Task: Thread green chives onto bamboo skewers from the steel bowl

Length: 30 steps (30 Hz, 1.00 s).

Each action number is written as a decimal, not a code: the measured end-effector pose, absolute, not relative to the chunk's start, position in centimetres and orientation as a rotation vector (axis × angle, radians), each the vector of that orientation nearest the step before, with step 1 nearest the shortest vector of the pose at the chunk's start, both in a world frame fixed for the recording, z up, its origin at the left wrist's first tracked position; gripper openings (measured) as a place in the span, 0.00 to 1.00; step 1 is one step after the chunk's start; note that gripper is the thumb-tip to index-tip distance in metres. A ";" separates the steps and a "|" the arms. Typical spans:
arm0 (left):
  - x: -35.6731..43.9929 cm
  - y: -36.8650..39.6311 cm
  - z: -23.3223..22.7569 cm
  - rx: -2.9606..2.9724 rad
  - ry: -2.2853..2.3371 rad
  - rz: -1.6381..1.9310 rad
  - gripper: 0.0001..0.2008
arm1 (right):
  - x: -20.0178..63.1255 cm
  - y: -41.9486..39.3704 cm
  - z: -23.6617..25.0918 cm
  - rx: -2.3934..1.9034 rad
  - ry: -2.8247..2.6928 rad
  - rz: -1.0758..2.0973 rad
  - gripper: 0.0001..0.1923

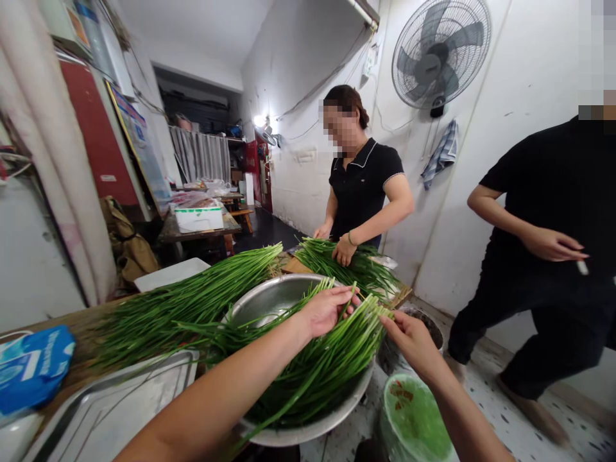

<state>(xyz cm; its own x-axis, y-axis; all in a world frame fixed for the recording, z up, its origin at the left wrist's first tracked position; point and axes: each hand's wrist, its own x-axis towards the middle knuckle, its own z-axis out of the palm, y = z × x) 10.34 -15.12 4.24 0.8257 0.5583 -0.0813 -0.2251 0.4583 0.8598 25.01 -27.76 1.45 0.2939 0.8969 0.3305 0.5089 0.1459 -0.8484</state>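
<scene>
I read the step as sorting: my left hand (326, 309) curled loosely over a bundle of chives (317, 359) lying across the steel bowl (269, 301), my right hand (409, 337) pinching their cut ends. Next move, I judged, wanted the ends evened and a firmer gather.

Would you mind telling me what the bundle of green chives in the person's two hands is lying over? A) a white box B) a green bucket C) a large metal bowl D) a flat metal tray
C: the left hand and right hand hold the bundle of chives across the large metal bowl, its rim showing behind and below the stalks.
</scene>
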 end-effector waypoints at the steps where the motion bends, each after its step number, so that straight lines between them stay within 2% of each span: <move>1: 10.3 -15.1 4.2 0.983 0.375 0.495 0.07 | 25.0 -27.8 1.5 -1.512 -1.359 0.458 0.19; 15: 10.6 -15.6 3.5 1.264 0.482 0.649 0.12 | 25.2 -27.7 1.5 -1.551 -1.387 0.408 0.20; 19: 10.2 -16.4 3.1 1.579 0.541 0.660 0.11 | 25.2 -27.9 1.2 -1.504 -1.396 0.464 0.19; 23: 8.8 -14.0 2.4 1.826 0.408 0.484 0.17 | 25.0 -29.1 0.4 -1.447 -1.369 0.533 0.18; 26: 8.5 -9.9 0.9 1.973 0.824 0.562 0.19 | 25.2 -30.0 -0.6 -1.489 -1.269 0.526 0.17; 30: 10.0 -5.7 -1.0 2.123 1.169 0.711 0.11 | 25.6 -30.0 -1.6 -1.535 -1.176 0.533 0.18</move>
